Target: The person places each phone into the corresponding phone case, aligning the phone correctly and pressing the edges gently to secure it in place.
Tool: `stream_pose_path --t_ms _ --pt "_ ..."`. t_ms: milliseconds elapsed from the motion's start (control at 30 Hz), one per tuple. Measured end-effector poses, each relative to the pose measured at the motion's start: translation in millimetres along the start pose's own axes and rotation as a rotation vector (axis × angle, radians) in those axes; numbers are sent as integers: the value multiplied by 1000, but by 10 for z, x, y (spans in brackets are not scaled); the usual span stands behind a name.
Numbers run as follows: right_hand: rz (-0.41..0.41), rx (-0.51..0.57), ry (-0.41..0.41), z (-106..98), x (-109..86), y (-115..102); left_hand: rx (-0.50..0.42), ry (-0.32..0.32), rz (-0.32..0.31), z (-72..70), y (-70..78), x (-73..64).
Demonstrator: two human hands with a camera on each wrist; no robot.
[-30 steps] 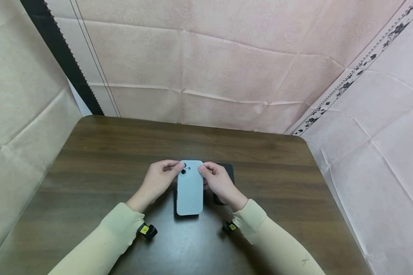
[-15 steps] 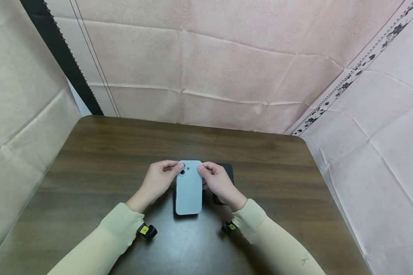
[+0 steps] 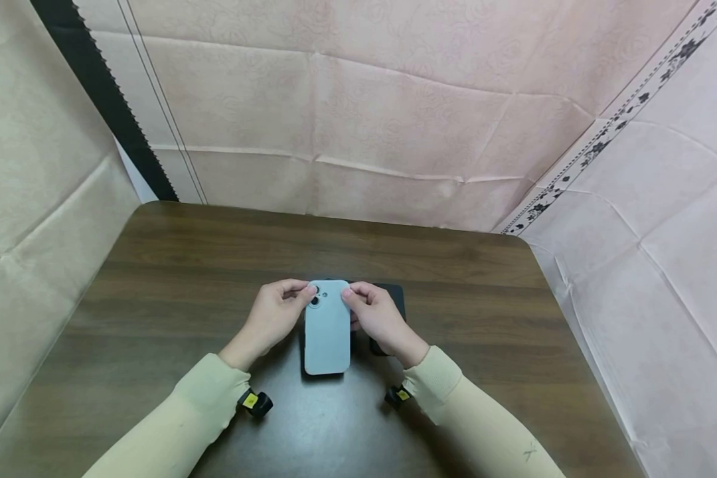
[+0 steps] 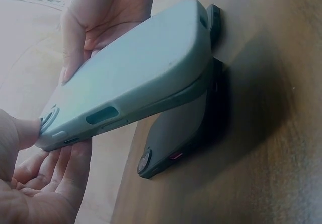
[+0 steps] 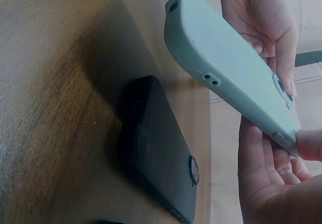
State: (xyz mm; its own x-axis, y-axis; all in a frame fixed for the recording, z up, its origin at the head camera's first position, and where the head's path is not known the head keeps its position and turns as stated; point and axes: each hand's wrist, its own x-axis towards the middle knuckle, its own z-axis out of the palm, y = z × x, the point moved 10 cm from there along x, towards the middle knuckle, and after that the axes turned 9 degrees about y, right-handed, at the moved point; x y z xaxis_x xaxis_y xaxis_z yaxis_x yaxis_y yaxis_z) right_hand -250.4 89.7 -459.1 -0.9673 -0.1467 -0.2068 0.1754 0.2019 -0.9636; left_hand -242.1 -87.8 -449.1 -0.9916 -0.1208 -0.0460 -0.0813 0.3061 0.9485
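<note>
A light blue phone case (image 3: 327,335) is held above the table, its camera opening at the far end. My left hand (image 3: 276,312) pinches its far left corner, thumb beside the camera opening (image 4: 49,119). At the far right corner my right hand (image 3: 385,318) grips it, thumb on the back and fingers underneath. Side cutouts (image 4: 102,115) show along its edge. Below the case, apart from it, a black phone or cased phone (image 5: 161,148) with a round camera ring lies on the table. The head view mostly hides it.
A second black, flat, phone-shaped thing (image 3: 397,299) lies to the right, partly behind my right hand. The brown wooden table (image 3: 215,252) has pale cloth hangings (image 3: 358,119) at its back and sides. A black strip (image 3: 107,99) runs down the cloth at the left.
The light blue case has shifted very slightly to the left in the head view. Both hands keep their hold on its far corners, nearly still.
</note>
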Motion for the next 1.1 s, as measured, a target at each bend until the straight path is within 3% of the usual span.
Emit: stream_pose_path --t_ms 367,500,633,767,1100 --pt "-18 -24 12 -11 -9 -6 -32 1 5 0 18 -15" --pt "-25 -18 0 -3 -17 -17 -97 -42 -42 40 -27 -7" --pt "-49 1 -57 46 -122 -201 -173 -112 -105 83 -109 2" --pt "-56 10 -85 82 -211 -349 -220 -151 -122 103 -113 -11" --pt "-47 20 -47 67 -43 -89 -279 -148 -151 105 -57 -19"
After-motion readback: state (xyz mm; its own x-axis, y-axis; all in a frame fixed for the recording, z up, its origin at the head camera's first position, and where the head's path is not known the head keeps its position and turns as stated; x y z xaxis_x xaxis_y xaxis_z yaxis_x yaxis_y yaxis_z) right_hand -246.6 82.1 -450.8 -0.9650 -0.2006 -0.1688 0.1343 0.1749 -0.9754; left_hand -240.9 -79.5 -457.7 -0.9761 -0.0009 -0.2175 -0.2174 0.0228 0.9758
